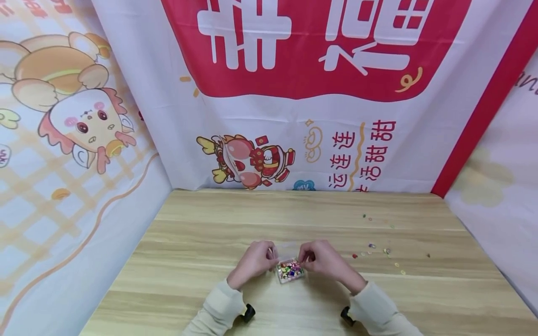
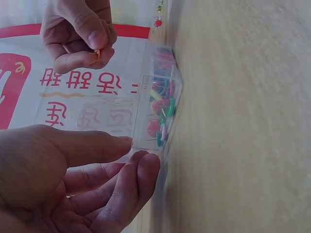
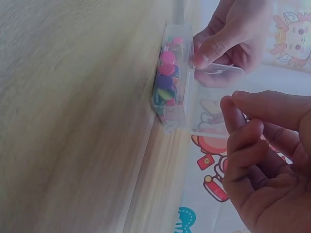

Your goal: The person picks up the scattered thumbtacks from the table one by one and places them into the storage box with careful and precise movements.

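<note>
A small clear plastic box (image 1: 290, 271) of colourful thumbtacks (image 1: 291, 268) sits on the table, its clear lid (image 3: 209, 114) raised. My left hand (image 1: 261, 256) pinches the box's left side between thumb and fingers, as the left wrist view shows. Just above the box's right side is my right hand (image 1: 321, 257), thumb and forefinger pinching a tiny orange thumbtack (image 2: 97, 53); its shape is mostly covered by the fingertips. Pink, purple and green tack heads (image 3: 166, 63) show through the box wall in the right wrist view.
Several small loose tacks (image 1: 386, 251) lie scattered over the right part of the wooden table (image 1: 201, 224). A printed cloth (image 1: 260, 112) hangs behind the table's far edge, and more printed cloth (image 1: 63, 186) hangs at the left side.
</note>
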`<state>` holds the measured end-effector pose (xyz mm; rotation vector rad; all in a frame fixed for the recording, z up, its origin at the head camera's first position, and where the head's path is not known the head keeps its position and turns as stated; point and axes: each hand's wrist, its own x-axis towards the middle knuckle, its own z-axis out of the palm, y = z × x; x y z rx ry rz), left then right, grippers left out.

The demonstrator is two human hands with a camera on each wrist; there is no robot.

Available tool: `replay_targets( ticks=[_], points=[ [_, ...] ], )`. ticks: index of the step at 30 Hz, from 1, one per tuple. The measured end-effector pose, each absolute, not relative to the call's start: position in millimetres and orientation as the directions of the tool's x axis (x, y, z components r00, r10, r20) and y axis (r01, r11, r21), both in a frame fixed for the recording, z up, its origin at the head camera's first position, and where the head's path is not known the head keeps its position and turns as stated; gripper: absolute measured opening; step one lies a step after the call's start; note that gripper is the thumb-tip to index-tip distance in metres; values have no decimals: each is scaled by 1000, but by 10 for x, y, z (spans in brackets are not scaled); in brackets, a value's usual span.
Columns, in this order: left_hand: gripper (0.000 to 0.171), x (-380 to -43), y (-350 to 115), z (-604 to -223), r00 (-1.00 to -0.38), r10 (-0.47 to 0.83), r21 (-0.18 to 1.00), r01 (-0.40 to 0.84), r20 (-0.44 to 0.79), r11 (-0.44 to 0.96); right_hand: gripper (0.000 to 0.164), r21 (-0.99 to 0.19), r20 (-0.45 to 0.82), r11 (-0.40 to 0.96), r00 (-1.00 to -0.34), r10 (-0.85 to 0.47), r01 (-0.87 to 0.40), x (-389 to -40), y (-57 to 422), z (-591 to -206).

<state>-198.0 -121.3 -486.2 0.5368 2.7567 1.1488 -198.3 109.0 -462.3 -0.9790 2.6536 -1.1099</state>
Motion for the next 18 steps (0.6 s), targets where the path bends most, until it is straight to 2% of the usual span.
replay_targets(
  ticks=[9,18],
  points=[
    [10,-1980,-1205,-4875,-930,366,713,276,29,645,10,-703,117,512,-790,-602,-494,-1975,1060,-4640],
    [11,-2015,-1198,-4862,-933,359,704,265,16,659,13,-710,129,512,-804,-580,-483,-1990,1028,-4625]
  ],
)
